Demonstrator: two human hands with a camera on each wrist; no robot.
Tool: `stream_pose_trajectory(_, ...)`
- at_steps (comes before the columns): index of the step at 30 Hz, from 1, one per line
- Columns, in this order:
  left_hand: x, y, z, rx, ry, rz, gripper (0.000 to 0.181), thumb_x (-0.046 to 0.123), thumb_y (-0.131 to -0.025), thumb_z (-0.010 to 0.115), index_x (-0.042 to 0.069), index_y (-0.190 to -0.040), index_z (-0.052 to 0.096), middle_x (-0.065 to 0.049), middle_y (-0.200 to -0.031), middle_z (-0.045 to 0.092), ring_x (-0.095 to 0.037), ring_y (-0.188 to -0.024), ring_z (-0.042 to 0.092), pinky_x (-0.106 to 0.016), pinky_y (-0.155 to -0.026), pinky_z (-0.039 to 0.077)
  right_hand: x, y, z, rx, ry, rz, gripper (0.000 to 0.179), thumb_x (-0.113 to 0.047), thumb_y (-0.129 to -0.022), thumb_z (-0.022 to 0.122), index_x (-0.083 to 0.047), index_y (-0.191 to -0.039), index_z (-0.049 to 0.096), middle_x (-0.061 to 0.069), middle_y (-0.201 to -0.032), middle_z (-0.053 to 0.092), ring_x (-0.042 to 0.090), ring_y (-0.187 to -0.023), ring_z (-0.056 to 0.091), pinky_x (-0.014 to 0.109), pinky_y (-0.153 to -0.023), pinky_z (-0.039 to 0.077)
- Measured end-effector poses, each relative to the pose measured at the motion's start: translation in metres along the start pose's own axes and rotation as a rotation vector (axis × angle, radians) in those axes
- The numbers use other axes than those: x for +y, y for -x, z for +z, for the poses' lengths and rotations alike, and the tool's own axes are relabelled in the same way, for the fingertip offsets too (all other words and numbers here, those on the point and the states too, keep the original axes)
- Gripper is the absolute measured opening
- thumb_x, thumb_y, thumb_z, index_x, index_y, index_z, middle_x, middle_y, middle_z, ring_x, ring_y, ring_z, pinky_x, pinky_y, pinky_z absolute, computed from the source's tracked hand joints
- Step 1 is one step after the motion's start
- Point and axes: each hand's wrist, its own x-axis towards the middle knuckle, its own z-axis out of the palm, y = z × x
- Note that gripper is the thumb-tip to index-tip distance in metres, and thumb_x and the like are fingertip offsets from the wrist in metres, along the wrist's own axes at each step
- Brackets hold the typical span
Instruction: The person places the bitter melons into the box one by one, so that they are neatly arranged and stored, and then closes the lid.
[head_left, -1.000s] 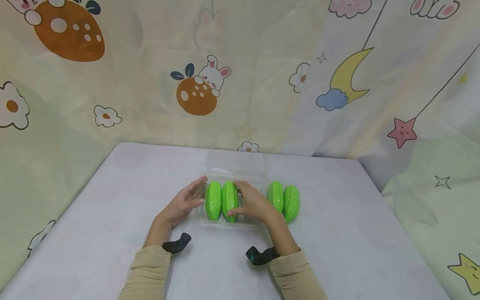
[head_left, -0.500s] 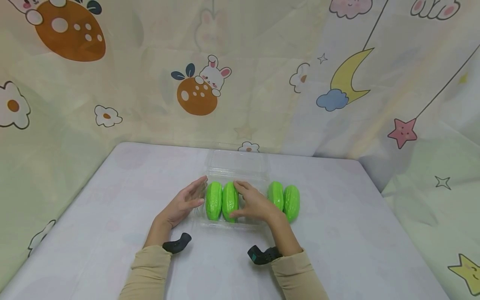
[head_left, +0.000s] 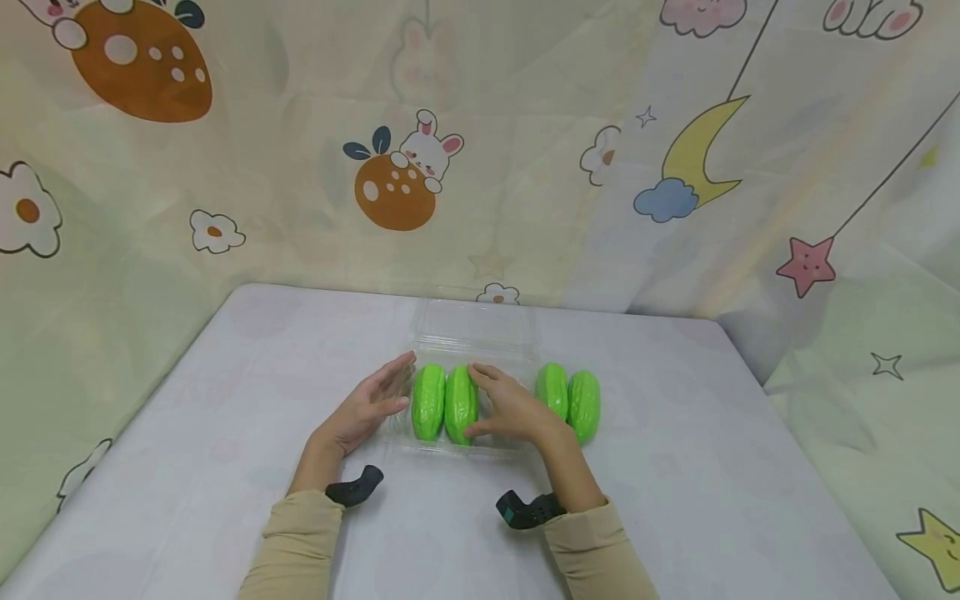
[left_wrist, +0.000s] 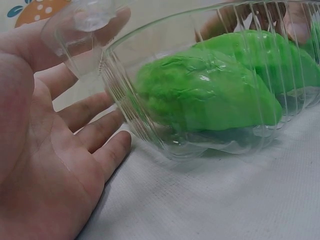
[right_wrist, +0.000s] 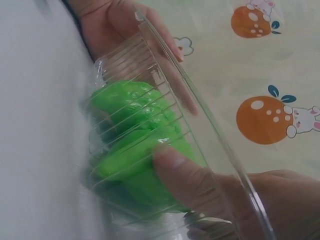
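While the clear container [head_left: 450, 451] is lying open, clearances are looking tight at both ends

Where the container is ending on its left, just left of centre in the head view, the left hand [head_left: 365, 408] is holding its fingers straight and apart beside the end wall; contact cannot be confirmed. An inward push could be skidding or flexing that thin-looking shell.

Inside, the first green piece [head_left: 428, 402] is lying at left, with the second green piece [head_left: 458, 404] lying close alongside. Near the centre, the right hand [head_left: 517, 412] is bending thumb and fingers around the second green piece; grip force cannot be judged. A catching finger could be rolling that piece or tipping the container.

Right of centre, the third green piece [head_left: 552, 385], partly hidden by the right hand and wrist, and the fourth green piece [head_left: 584, 406] are lying outside the container. A rightward swing of that wrist could be knocking them.

Regarding edges, the table [head_left: 712, 467] is offering broad room left and right; its far edge is running just behind the open lid [head_left: 476, 323], and its near edge is falling outside the frame. Within the container, a gap is showing right of the second green piece, partly covered by the right hand.
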Motion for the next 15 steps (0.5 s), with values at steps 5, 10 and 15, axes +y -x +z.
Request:
stream_pose_trajectory(5,-0.0001,-0.0001,-0.0002,-0.004,0.008,0.003,0.074,0.005,-0.089,0.06,0.018,-0.152,0.023,-0.001,-0.16,0.013,-0.023,-0.149,0.005,-0.045,-0.12,0.004,-0.0009,0.0003,-0.0006,0.0,0.009,0.012,0.103,-0.042,-0.069,0.081,-0.008,-0.149,0.027,0.008,-0.156,0.027,0.029,-0.142,0.03,0.042,-0.114,0.032)
stream_pose_trajectory(10,-0.0004,-0.0003,-0.0002,-0.002,0.007,0.003,0.074,0.004,-0.089,0.059,0.018,-0.152,0.023,-0.001,-0.16,0.013,-0.023,-0.149,0.005,-0.045,-0.12,0.003,-0.001,-0.0005,-0.0004,0.001,0.008,0.02,0.102,-0.041,-0.069,0.081,-0.008,-0.149,0.028,0.007,-0.156,0.027,0.028,-0.143,0.03,0.041,-0.114,0.032)
stream_pose_trajectory(15,-0.0008,-0.0003,-0.0004,-0.003,0.008,0.001,0.074,0.005,-0.088,0.059,0.017,-0.152,0.023,-0.002,-0.16,0.014,-0.023,-0.149,0.005,-0.046,-0.12,0.003,-0.0012,-0.0013,0.0007,0.008,0.006,0.023,0.101,-0.041,-0.069,0.082,-0.008,-0.149,0.029,0.007,-0.156,0.027,0.029,-0.14,0.033,0.042,-0.111,0.036)
